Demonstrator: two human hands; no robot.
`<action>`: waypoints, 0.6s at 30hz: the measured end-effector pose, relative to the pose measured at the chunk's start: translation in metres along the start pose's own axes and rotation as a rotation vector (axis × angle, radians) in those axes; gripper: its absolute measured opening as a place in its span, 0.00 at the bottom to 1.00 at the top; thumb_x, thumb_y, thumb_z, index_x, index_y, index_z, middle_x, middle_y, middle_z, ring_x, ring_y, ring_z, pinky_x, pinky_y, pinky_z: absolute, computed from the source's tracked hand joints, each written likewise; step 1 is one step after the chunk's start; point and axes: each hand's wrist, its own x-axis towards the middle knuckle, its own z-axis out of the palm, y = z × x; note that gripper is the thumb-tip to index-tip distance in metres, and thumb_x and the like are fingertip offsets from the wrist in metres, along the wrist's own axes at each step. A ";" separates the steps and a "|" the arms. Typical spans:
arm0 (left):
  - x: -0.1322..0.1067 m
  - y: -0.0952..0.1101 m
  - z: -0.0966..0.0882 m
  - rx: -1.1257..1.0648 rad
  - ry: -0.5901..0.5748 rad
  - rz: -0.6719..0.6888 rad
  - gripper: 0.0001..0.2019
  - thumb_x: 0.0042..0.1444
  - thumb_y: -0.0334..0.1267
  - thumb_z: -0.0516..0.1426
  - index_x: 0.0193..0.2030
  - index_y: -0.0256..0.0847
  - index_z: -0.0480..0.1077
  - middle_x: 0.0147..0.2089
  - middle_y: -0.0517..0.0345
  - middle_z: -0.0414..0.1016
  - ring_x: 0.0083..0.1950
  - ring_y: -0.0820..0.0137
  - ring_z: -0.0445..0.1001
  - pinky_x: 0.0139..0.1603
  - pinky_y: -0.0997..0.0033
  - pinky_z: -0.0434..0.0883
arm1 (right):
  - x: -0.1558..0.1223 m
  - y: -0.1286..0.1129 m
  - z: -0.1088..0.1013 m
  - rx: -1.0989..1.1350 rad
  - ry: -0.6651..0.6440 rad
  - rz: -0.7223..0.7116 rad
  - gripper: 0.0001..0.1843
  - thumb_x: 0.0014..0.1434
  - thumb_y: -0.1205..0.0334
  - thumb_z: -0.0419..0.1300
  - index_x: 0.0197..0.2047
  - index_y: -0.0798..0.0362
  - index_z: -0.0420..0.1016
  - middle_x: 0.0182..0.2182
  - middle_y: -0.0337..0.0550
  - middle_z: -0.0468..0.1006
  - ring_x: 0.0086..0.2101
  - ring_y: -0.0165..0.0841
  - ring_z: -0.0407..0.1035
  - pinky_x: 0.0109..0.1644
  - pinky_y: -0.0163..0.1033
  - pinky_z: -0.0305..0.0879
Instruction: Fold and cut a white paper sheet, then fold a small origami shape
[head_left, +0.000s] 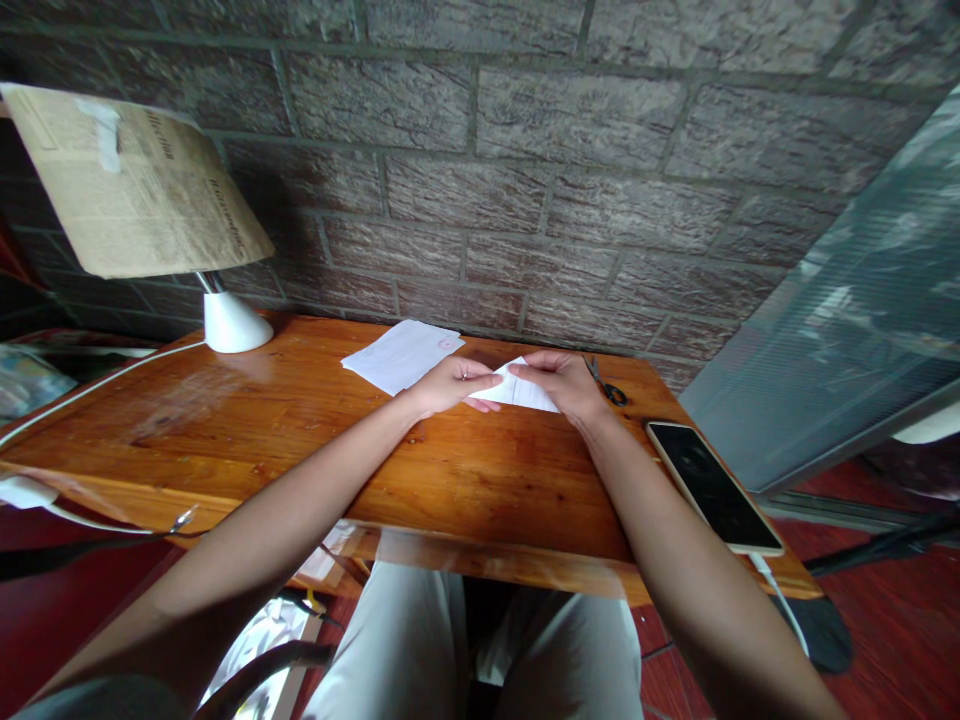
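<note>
We take the folded white paper (pixel 523 390) as our landmark; it lies flat on the wooden surface (pixel 300 430), toward its far edge. Left of it stands a lamp (pixel 225 320), and nearer, just left, a stack of loose sheets (pixel 401 355). Our left hand (pixel 450 383) lies on the paper's left end, its grip closed flat on it, fingers together. Our right hand (pixel 566 383) pins the right end the same way. For a clean crease, we judge it best to hold the edges aligned and press evenly. Right of the paper lie scissors (pixel 606 384) and a phone (pixel 712 487).
</note>
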 end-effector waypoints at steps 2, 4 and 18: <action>0.000 0.002 -0.003 0.031 -0.027 -0.019 0.24 0.47 0.56 0.66 0.35 0.33 0.75 0.31 0.51 0.80 0.31 0.67 0.80 0.33 0.69 0.77 | 0.001 -0.001 -0.002 -0.002 0.007 -0.004 0.18 0.36 0.52 0.75 0.30 0.54 0.83 0.27 0.42 0.82 0.25 0.30 0.70 0.31 0.37 0.63; 0.000 0.003 -0.006 0.080 -0.050 -0.023 0.24 0.48 0.57 0.65 0.33 0.33 0.74 0.29 0.51 0.80 0.25 0.70 0.78 0.26 0.74 0.74 | 0.002 -0.002 -0.005 0.000 0.022 0.003 0.18 0.36 0.52 0.75 0.30 0.54 0.83 0.27 0.42 0.82 0.25 0.30 0.70 0.31 0.37 0.64; -0.006 0.007 -0.012 0.224 -0.163 0.016 0.24 0.53 0.58 0.61 0.29 0.33 0.71 0.27 0.48 0.80 0.24 0.70 0.77 0.25 0.74 0.72 | 0.000 -0.002 -0.012 0.014 -0.040 0.054 0.18 0.35 0.53 0.76 0.30 0.54 0.84 0.26 0.41 0.82 0.23 0.29 0.68 0.28 0.36 0.60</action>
